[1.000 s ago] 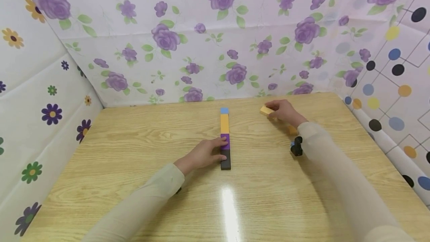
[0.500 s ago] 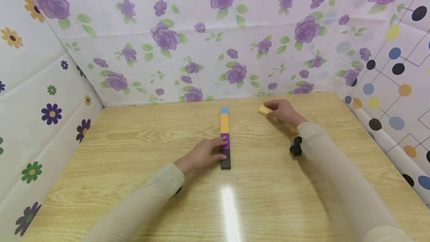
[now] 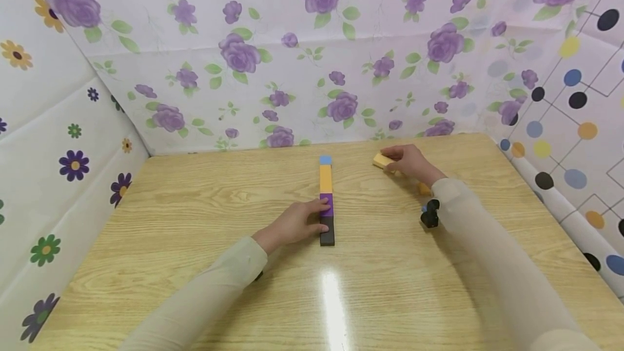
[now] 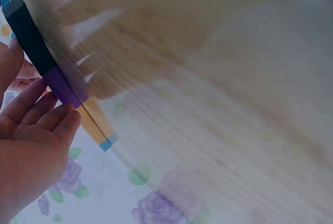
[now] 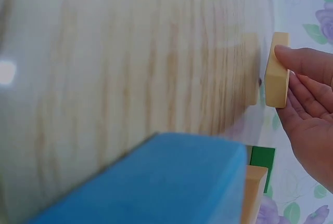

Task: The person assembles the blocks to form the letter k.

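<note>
my hands are well apart over the tabletop [image 3: 195, 205]. my left hand [image 3: 292, 223] lays its fingers on the purple block [image 3: 330, 212] and its thumb on the black block [image 3: 327, 238], lined end to end with the orange block [image 3: 325, 179] and blue block [image 3: 325, 160]. my right hand [image 3: 409, 161] pinches the pale yellow block [image 5: 277, 83], right of that row.

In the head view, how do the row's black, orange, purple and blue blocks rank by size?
1. Black block and orange block: too close to rank
2. Purple block, partly covered
3. Blue block
</note>
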